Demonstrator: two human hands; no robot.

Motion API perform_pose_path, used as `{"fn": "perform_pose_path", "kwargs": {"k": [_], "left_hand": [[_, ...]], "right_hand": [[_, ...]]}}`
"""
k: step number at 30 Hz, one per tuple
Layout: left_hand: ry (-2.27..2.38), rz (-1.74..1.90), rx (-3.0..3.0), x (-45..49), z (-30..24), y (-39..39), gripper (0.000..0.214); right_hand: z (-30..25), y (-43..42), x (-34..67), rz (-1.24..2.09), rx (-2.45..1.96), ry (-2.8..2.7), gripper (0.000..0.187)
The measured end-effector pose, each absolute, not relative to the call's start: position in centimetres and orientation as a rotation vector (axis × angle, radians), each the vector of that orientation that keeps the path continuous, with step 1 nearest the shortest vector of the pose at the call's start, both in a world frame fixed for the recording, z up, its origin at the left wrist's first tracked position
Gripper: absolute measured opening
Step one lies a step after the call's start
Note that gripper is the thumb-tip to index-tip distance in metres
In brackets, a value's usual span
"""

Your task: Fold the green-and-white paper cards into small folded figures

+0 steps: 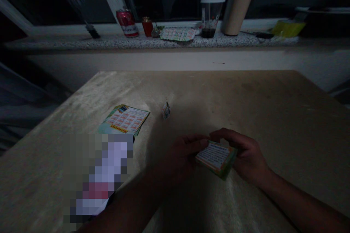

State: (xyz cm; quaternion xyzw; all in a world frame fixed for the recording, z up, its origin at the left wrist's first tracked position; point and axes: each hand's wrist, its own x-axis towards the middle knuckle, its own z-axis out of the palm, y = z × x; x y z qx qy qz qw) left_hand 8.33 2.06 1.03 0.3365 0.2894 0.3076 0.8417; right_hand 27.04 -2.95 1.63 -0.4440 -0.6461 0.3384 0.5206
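A small stack of printed cards (213,156) with green edges is between my two hands, above the table. My left hand (188,149) grips its left side, thumb on the top card. Closed on the right side of the stack is my right hand (246,153), its fingers curled round the far edge. Text fills the white face of the top card. To the left lies another pile of printed cards (125,119), slightly fanned on the table. A small folded paper piece (166,110) stands beyond my left hand.
A blurred-out bright object (109,174) lies left of my left forearm on the table (246,94). On the window sill (109,43) stand a red can (127,23), a small red jar (147,27), a blister pack (177,34), a lidded cup (210,14) and a cardboard tube (240,3).
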Motion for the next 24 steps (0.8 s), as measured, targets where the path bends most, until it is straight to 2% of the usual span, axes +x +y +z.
{"fn": "perform_pose_path", "kwargs": {"k": [5,10,13,15,17,19,20,24], "left_hand": [[0.600,0.671,0.857,8.5,0.6,2.1,0.029],[0.670,0.873,1.250,6.6,2.2,4.4,0.021],[0.623,1.004,1.558,5.2,3.7,4.8,0.036],[0.649,0.974,1.855,4.9,4.3,4.4,0.029],[0.718,0.970,2.149,5.2,4.4,3.6,0.031],[0.638,1.071,2.312,5.6,4.3,3.0,0.004],[0.618,1.092,2.308,5.9,4.2,2.7,0.001],[0.637,1.141,2.208,6.3,4.1,2.5,0.006]], "right_hand": [[2.1,-2.8,27.0,0.747,-1.006,-1.641,0.009],[2.7,-2.8,27.5,0.642,-1.047,-1.794,0.013],[3.0,-2.8,27.7,0.475,-1.052,-1.945,0.016],[3.2,-2.8,27.8,0.367,-1.056,-2.017,0.019],[3.3,-2.8,27.9,0.293,-1.057,-2.047,0.022],[3.4,-2.8,27.9,0.256,-1.058,-2.037,0.025],[3.4,-2.9,27.9,0.243,-1.059,-2.018,0.026],[3.7,-2.9,27.9,0.215,-1.036,-1.924,0.029]]}}
